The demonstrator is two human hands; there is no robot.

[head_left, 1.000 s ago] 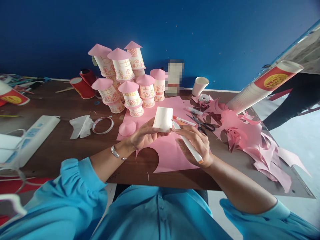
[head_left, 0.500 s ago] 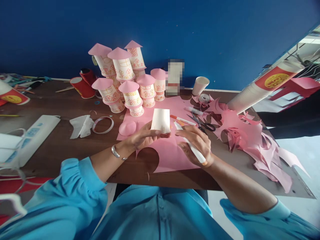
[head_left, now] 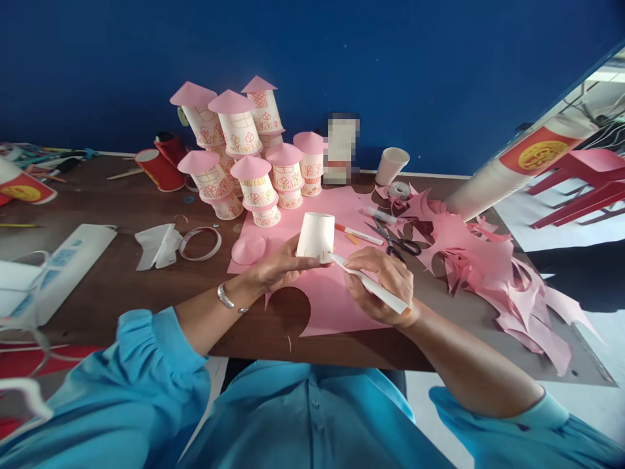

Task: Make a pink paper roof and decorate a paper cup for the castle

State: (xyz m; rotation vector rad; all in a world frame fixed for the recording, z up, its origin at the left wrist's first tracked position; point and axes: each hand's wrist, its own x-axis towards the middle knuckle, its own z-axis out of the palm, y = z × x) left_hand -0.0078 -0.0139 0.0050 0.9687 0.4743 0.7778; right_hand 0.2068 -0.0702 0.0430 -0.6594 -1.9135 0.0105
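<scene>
My left hand (head_left: 279, 266) is closed around the lower part of a white paper cup (head_left: 316, 236), which has a few short marks near its lower edge. In my right hand (head_left: 383, 283) is a white marker pen (head_left: 378, 290), its tip at the lower right of the cup. Beneath both hands lies a pink paper sheet (head_left: 332, 312) with round cut-outs. Past the cup, an orange-and-white marker (head_left: 359, 234) and black scissors (head_left: 395, 241) rest on the sheet. A pink paper cone (head_left: 249, 250) sits left of the cup.
Decorated cup towers with pink cone roofs (head_left: 254, 176) stand at the back left. Pink paper scraps (head_left: 478, 254) and a tall stack of cups (head_left: 517, 166) are on the right. A tape roll (head_left: 200, 243) lies left, and a single cup (head_left: 391, 165) stands near the blue wall.
The marker tip has come left and down to the cup's lower edge. My left hand has turned the cup slightly, and more of its side faces me.
</scene>
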